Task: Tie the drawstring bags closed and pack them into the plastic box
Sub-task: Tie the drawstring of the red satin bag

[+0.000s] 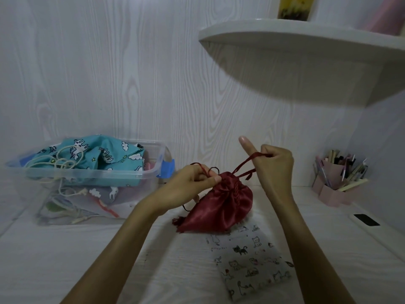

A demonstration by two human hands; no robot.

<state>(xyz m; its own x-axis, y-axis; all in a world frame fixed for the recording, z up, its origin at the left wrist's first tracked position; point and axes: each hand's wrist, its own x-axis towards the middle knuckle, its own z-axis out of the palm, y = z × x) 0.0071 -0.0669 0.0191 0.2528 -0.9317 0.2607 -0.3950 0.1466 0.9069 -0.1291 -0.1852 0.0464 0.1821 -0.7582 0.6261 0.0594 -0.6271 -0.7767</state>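
Observation:
A dark red satin drawstring bag [221, 205] lies on the white table, its mouth gathered. My left hand [192, 183] pinches the red cord at the bag's mouth. My right hand [271, 165] grips the other red ribbon end and holds it up and to the right, index finger sticking up. A clear plastic box [87, 172] stands at the left, holding a teal unicorn-print bag [98, 154] with cream cords and other bags beneath. A white cat-print bag [249, 260] lies flat on the table in front of the red bag.
A pink pen holder [337, 183] full of pens stands at the right by the wall. A small black object [366, 219] lies near it. A curved white shelf [306, 40] juts out overhead at the upper right. The wood-grain wall stands close behind.

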